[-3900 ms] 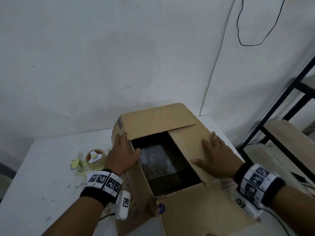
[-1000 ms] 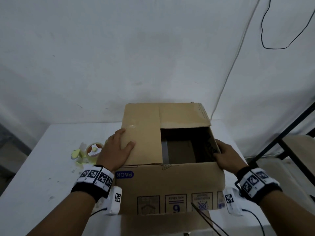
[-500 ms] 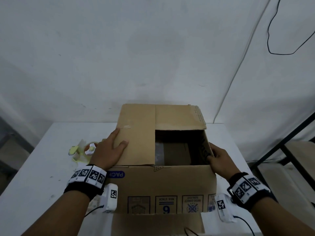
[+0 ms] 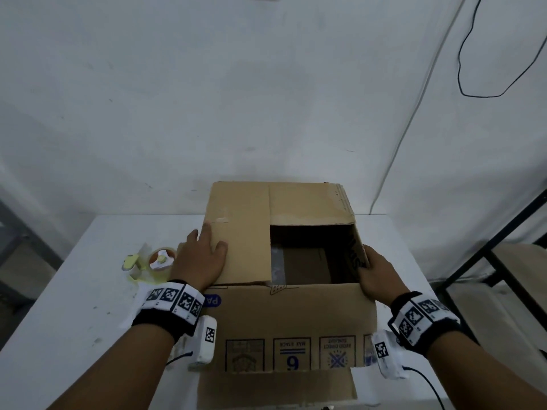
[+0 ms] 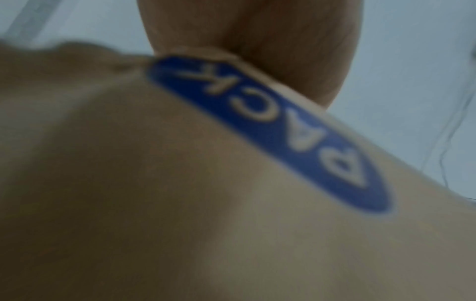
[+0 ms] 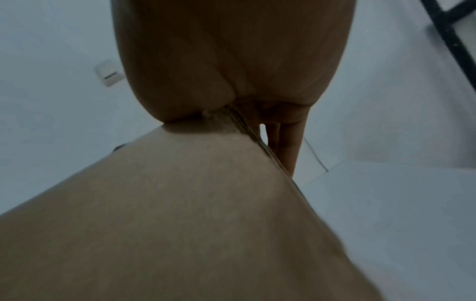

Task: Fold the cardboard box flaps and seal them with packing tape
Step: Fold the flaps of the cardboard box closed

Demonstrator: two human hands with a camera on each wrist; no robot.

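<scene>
A brown cardboard box [image 4: 296, 315] stands on the white table [image 4: 74, 306] with its top partly open. Its far flap [image 4: 307, 205] and left flap [image 4: 245, 250] lie folded down. My left hand [image 4: 201, 258] rests flat on the left flap, fingers straight; in the left wrist view the palm [image 5: 252, 40] sits above the box's blue PACK label [image 5: 270, 130]. The right flap [image 4: 358, 247] stands nearly upright. My right hand [image 4: 377, 275] holds it at the near right corner, and the fingers [image 6: 285, 146] lie along its outer face. A tape roll [image 4: 161, 261] lies left of the box.
The near flap [image 4: 275, 389] hangs down in front of the box, over the table's front edge. The wall rises close behind the table, with a thin cable [image 4: 414, 113] running down it. A black metal shelf frame [image 4: 503, 232] stands to the right.
Since 3.9 s ago the box has turned square to me, the left flap has gone down under my left hand, and the right flap has come up. Over the last second the hands barely moved.
</scene>
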